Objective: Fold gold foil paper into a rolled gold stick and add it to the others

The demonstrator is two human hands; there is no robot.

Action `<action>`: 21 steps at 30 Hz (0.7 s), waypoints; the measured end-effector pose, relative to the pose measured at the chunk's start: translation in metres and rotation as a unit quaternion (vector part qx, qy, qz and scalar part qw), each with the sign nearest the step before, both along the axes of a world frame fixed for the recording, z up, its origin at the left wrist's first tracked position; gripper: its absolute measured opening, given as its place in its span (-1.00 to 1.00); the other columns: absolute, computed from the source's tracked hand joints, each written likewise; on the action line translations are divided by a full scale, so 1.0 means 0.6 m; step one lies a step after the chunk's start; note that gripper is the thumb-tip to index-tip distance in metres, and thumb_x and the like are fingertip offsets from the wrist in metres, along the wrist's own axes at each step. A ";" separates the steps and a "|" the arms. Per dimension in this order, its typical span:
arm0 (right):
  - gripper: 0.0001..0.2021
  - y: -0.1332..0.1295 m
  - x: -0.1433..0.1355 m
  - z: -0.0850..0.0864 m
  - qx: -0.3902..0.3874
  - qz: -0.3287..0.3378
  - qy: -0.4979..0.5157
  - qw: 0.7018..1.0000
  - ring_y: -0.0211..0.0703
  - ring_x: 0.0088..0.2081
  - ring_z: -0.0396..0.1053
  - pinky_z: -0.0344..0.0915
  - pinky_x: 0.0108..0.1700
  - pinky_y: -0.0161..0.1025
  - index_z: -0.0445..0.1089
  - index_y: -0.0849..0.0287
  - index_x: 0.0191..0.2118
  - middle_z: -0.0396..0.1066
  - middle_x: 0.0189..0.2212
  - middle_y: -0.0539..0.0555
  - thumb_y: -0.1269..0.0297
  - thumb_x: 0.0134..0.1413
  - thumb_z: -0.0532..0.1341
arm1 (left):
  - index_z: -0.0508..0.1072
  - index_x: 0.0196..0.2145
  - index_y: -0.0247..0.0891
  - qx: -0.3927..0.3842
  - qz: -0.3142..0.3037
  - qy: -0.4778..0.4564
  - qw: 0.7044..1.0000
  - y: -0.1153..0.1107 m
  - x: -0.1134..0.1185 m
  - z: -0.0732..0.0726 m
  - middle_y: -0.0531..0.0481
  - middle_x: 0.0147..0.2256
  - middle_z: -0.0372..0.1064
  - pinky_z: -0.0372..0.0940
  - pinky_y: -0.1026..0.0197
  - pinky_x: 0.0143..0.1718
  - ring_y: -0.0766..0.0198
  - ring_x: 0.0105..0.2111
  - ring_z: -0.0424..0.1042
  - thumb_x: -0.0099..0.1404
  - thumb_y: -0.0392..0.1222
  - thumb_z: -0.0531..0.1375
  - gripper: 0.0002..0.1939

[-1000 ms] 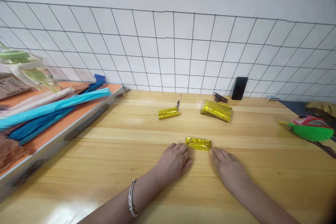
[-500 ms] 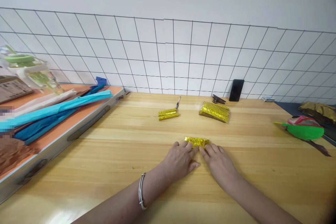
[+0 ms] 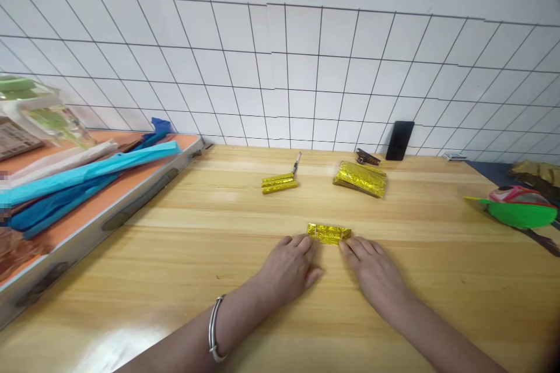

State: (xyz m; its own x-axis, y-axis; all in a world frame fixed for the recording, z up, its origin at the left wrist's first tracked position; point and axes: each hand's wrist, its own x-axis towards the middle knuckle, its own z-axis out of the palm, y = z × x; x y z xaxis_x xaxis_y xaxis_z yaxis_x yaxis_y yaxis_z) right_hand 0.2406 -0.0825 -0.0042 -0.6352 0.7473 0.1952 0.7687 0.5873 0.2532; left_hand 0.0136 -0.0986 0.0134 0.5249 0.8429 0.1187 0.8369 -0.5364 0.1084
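Observation:
A folded strip of shiny gold foil paper [image 3: 328, 233] lies flat on the wooden table before me. At its left end, the fingertips of my left hand [image 3: 292, 265] press down, the thumb held apart and the hand open. My right hand [image 3: 374, 271] lies open at the other end, its outstretched fingers touching the right lower corner. Neither hand grips the strip. Farther back sit narrow folded gold strips [image 3: 279, 183] and a thicker stack of gold foil sheets [image 3: 360, 179].
A pen [image 3: 297, 163] and a dark clip [image 3: 367, 157] lie behind the gold pieces. A black phone [image 3: 399, 140] leans on the wall. On the left stands an orange-topped box [image 3: 144, 169] with blue crepe paper [image 3: 100, 172]. A green-and-pink object [image 3: 520, 210] is at right.
My hands have slid outward along the gold strip, so more of its middle shows between them. The camera view has shifted slightly.

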 end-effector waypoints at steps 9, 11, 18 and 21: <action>-0.57 -0.009 -0.001 -0.002 0.010 0.005 0.023 1.000 -0.07 0.00 0.26 0.14 0.07 -0.12 0.28 0.26 0.08 0.38 -0.03 0.18 0.59 0.07 0.09 | 0.23 0.09 -0.26 0.008 -0.002 -0.016 1.000 0.000 -0.001 -0.003 -0.14 -0.04 0.29 0.11 0.08 0.00 0.07 -0.01 0.25 0.30 0.04 0.05 -0.52; -0.59 -0.014 -0.003 0.001 0.006 0.003 0.025 1.000 -0.05 -0.01 0.27 0.14 0.06 -0.11 0.31 0.27 0.06 0.40 -0.05 0.18 0.58 0.06 0.10 | 0.22 0.10 -0.25 0.008 -0.007 -0.023 1.000 0.004 -0.005 -0.002 -0.14 -0.02 0.29 0.10 0.09 0.02 0.09 0.00 0.25 0.30 0.04 0.05 -0.52; -0.63 -0.048 -0.031 0.012 -0.006 0.030 0.019 0.999 -0.04 -0.13 0.32 0.17 -0.04 -0.11 0.36 0.24 0.00 0.44 -0.13 0.20 0.52 0.04 0.14 | 0.24 0.10 -0.20 0.022 -0.018 -0.039 0.999 0.029 -0.019 -0.002 -0.10 0.05 0.28 0.02 0.05 0.09 0.10 0.10 0.18 0.35 0.01 -0.01 -0.57; -0.63 -0.065 -0.054 0.017 -0.016 0.050 0.000 0.999 -0.02 -0.19 0.34 0.17 -0.08 -0.08 0.35 0.27 0.00 0.44 -0.13 0.24 0.48 0.02 0.16 | 0.25 0.10 -0.20 0.027 -0.009 -0.041 0.999 0.041 -0.020 -0.005 -0.09 0.08 0.27 0.01 0.04 0.10 0.12 0.11 0.17 0.36 0.01 -0.03 -0.58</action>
